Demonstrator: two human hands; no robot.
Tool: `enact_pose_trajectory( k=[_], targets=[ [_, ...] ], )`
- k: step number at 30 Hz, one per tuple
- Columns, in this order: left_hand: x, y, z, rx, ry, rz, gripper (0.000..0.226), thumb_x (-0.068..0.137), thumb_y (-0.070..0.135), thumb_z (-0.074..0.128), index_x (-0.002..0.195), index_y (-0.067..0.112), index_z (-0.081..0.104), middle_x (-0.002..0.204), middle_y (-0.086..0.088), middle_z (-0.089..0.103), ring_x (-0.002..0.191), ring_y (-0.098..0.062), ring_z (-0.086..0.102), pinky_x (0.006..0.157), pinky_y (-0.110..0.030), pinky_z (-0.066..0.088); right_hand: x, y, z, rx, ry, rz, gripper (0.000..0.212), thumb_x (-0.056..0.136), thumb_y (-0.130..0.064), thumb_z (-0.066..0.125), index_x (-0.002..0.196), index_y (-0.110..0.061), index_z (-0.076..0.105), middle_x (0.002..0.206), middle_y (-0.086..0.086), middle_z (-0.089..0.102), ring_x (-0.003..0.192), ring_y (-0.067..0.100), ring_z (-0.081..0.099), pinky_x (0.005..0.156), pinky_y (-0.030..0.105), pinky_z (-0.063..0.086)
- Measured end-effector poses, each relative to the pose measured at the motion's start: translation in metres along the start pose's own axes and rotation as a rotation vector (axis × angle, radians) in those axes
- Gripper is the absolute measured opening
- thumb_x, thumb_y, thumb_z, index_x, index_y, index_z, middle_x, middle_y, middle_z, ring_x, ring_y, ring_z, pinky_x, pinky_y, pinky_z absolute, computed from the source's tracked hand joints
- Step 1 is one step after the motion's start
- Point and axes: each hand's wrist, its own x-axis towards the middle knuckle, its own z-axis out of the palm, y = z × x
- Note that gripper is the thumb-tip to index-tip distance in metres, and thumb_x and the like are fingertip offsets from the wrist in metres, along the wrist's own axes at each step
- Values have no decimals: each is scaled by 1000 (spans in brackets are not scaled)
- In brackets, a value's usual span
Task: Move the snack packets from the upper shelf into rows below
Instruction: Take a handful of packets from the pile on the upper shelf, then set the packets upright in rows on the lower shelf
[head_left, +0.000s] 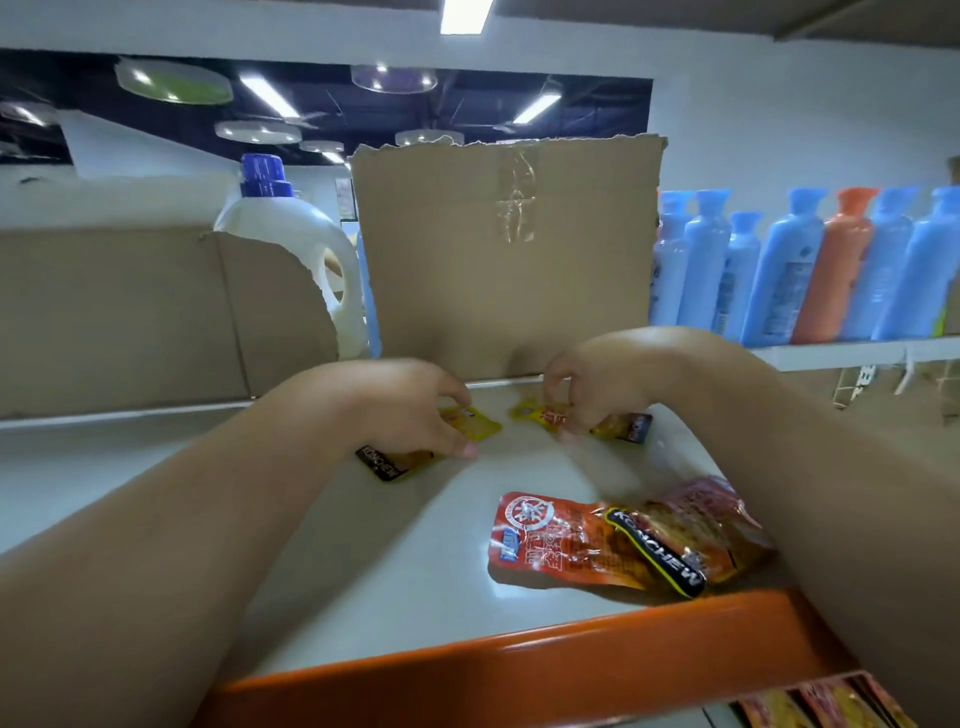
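Head view, upper shelf (363, 545): both arms stretched to the back of it, just in front of an upright cardboard sheet (509, 249). Left hand (410, 410) curled down over a yellow packet (480, 423), fingers on top and thumb at the near edge, gripping it low against the shelf, with the packet's black end poking out toward the wrist. Right hand (608, 389) pinching a second yellow packet (631, 427) near its middle, likewise low on the shelf; impossible to tell whether either is lifted yet. Well apart from both, nearer the orange shelf lip (519, 670), a loose heap of red packets (571, 540), overlapping and untouched. At the lower right corner, a glimpse of packets below (821, 706), too cropped for any word on rows. Judged as the pick-up step, with much left to do: at least the two yellow ones and the red heap yet to go down. Next: lift both clear, draw the arms back over the red heap without sweeping it off the lip, then lower past the lip and lay each flat beside those below. Glossy wrappers, probably slippery, so a firm pinch wanted.
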Motion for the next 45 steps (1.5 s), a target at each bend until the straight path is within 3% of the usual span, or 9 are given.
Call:
enact_pose_trajectory(
  k=[6,11,15,19,24,28,34,39,45],
  targets=[
    [-5,2,-4,-19,63,11,63,83,57,78,140,43,56,118,10,57,106,-17,58,95,-30,51,-1,0,0,45,17,50,41,77,-47,83,107,-28,63,78,-2,61,70,18,56,61,29,41],
    [-6,1,-9,-63,109,69,57,79,60,77,133,46,61,115,17,61,102,-12,63,91,-30,54,-4,-2,-2,82,1,38,48,74,-50,84,111,-30,62,108,-1,69,89,22,62,74,33,49],
    [-8,0,-12,-70,172,108,53,80,58,76,129,47,62,113,17,61,106,-14,61,95,-32,54,-8,0,-4,129,66,55,43,75,-45,84,111,-30,66,108,-5,67,94,19,62,82,34,52],
    [-9,0,-13,-88,217,143,48,80,57,76,125,49,63,111,17,65,101,-12,64,91,-34,56,-11,5,-9,211,156,67,31,76,-41,83,100,-30,68,102,-4,71,88,16,65,74,31,53],
    [-9,7,-7,-126,308,197,36,79,52,78,113,50,67,100,19,64,91,-10,63,82,-33,56,-25,2,-17,217,286,71,31,76,-40,81,102,-28,68,100,-6,69,90,17,65,82,36,57],
    [-20,26,-10,-116,454,254,25,76,48,80,95,36,70,79,16,61,75,-8,59,68,-27,49,-59,11,-19,362,436,4,28,76,-37,83,94,-25,64,90,-9,63,79,13,60,67,30,48],
    [-39,112,-18,-120,543,360,24,72,53,76,89,39,66,71,22,63,60,-3,57,58,-27,45,-141,77,-1,488,646,-39,27,77,-38,82,89,-26,60,98,-9,66,82,12,62,68,30,46],
    [-41,224,-5,-203,633,459,42,65,72,65,89,37,67,73,11,65,65,-9,60,63,-32,52,-233,165,16,546,747,54,26,78,-37,80,91,-28,59,87,-14,65,77,11,66,73,36,55],
    [-36,375,10,-280,656,528,35,70,67,73,88,38,65,83,9,68,76,-12,64,72,-35,54,-357,282,40,480,838,242,31,75,-51,76,94,-34,59,90,-8,70,85,15,66,82,40,55]
  ],
)
